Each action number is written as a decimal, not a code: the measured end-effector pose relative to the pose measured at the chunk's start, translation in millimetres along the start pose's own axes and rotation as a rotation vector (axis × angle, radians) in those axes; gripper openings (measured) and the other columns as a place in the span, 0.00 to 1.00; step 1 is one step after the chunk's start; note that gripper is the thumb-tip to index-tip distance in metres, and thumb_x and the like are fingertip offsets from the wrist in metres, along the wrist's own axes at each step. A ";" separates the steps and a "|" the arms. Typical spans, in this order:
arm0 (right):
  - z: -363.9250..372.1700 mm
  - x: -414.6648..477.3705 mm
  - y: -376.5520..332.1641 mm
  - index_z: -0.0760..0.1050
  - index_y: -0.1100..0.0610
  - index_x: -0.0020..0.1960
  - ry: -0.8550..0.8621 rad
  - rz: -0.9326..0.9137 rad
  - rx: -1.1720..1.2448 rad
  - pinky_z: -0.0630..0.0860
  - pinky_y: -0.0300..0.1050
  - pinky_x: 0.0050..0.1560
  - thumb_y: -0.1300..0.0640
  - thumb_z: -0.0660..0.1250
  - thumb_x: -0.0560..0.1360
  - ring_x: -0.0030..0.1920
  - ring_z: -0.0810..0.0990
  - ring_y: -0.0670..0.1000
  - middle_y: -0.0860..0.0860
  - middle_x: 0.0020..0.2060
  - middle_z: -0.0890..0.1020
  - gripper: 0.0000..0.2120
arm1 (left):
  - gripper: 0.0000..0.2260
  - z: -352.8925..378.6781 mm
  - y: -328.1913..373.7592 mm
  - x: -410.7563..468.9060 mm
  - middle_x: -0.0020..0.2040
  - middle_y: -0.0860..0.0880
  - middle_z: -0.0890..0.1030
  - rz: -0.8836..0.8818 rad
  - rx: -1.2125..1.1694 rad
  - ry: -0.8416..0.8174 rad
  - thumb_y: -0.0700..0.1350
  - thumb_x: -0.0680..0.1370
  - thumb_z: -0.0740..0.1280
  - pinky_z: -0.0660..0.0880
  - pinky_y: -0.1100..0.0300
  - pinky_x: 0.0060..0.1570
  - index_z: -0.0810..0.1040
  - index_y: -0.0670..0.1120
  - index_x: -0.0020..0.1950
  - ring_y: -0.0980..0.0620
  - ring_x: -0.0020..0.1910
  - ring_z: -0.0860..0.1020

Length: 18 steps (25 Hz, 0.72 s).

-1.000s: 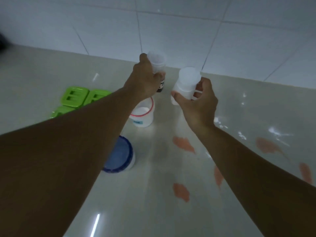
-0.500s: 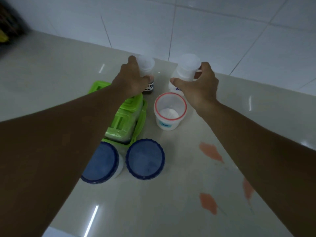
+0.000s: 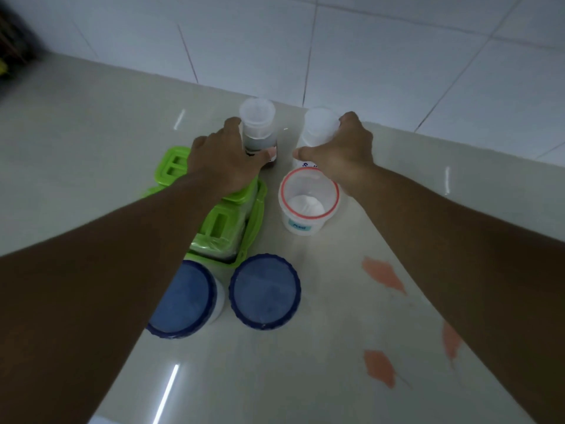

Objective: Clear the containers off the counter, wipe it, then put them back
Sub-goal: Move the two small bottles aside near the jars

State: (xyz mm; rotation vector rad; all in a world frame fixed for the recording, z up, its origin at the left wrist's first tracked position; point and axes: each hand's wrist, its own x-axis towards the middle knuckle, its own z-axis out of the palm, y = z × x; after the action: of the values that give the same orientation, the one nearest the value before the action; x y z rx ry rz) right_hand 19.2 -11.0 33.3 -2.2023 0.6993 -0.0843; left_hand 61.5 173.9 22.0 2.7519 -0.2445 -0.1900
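Our left hand (image 3: 226,160) is wrapped round the small clear plastic jar (image 3: 257,127) with a frosted cap and dark contents, in the upper middle of the frame. The thumb lies across its lower front and the other fingers curl behind it, a low grip that leaves the cap free. Just to the right, our right hand (image 3: 341,151) holds the white translucent plastic jar (image 3: 318,125), thumb stretched along the near side and fingers closed over the far side by the lid. Both jars are upright and slightly apart, close to where the glossy pale stone counter (image 3: 91,154) meets the white tiled wall (image 3: 397,56). Our hands hide their bases, so we cannot tell whether they rest on the surface or hang just above it. We judge that taking one jar per hand halves the trips, and that holding them by the sides keeps the contents settled. In the centre of the frame the other containers are bunched together: the open white plastic tub with a red rim (image 3: 308,206) just beneath the right hand, the lime-green clip-lid boxes (image 3: 226,228) under the left wrist, and two blue-lidded round jars (image 3: 264,292) side by side at lower centre. Whether this cluster awaits clearing or has been set back, we cannot tell.
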 end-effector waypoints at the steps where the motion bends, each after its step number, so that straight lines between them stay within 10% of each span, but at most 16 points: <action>1: 0.7 -0.3 -0.6 0.69 0.55 0.67 0.002 0.001 -0.006 0.79 0.46 0.56 0.47 0.85 0.61 0.61 0.79 0.56 0.53 0.61 0.78 0.41 | 0.35 0.9 -0.9 -2.4 0.70 0.43 0.77 0.010 0.049 0.013 0.69 0.77 0.62 0.64 0.47 0.72 0.66 0.46 0.74 0.41 0.69 0.74; 18: -19.9 -30.6 24.9 0.65 0.50 0.75 -0.119 -0.023 0.113 0.72 0.42 0.56 0.41 0.76 0.72 0.63 0.76 0.51 0.52 0.69 0.76 0.37 | 0.29 14.0 -16.7 -38.2 0.81 0.41 0.62 0.082 0.171 0.157 0.53 0.83 0.45 0.49 0.44 0.81 0.59 0.40 0.80 0.42 0.81 0.56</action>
State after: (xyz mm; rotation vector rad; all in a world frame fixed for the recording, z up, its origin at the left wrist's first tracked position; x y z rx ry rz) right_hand -23.6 -22.1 33.8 -2.0884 0.5890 -0.0041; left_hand 24.3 191.7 6.7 2.9001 -0.3451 0.0726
